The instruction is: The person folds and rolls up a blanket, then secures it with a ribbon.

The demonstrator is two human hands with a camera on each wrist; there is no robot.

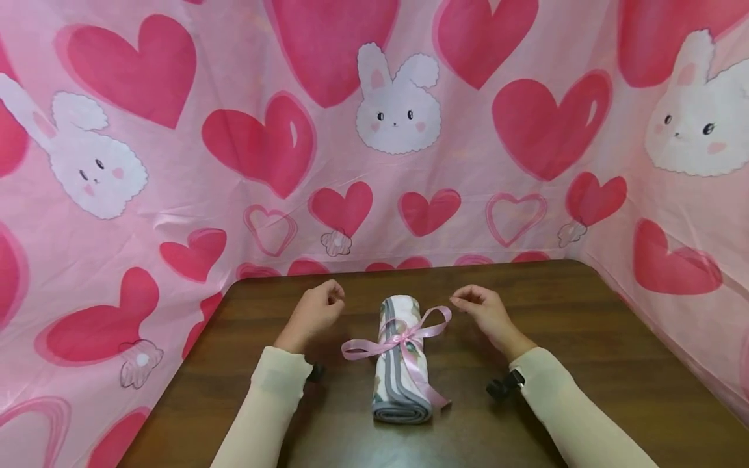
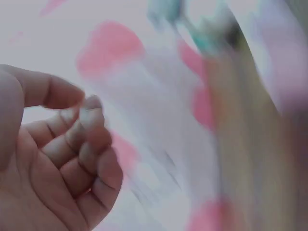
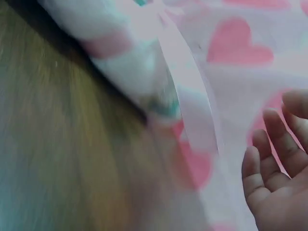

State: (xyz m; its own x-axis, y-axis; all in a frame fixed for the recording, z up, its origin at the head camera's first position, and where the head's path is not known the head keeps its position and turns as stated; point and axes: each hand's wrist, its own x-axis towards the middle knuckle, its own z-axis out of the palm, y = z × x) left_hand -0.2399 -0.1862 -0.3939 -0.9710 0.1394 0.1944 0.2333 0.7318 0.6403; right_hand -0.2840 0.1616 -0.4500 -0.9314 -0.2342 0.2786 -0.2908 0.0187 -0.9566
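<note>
A rolled white blanket [image 1: 389, 383] with grey edging and a coloured print lies on the table, its near end showing the coiled layers. Round its middle a pink ribbon [image 1: 404, 339] is tied in a bow, with a loop on either side and a tail hanging to the right. My left hand [image 1: 316, 311] hovers to the left of the roll, fingers loosely curled and holding nothing. Just beyond the right loop is my right hand [image 1: 486, 315], its fingers bent slightly and apart from the ribbon. In the right wrist view a gap separates the fingers [image 3: 274, 159] from the ribbon.
The brown wooden table [image 1: 585, 338] is enclosed at the back and sides by a pink cloth [image 1: 468, 162] printed with hearts and rabbits. Black wrist cameras [image 1: 504, 385] sit at the cuffs. Both wrist views are partly blurred.
</note>
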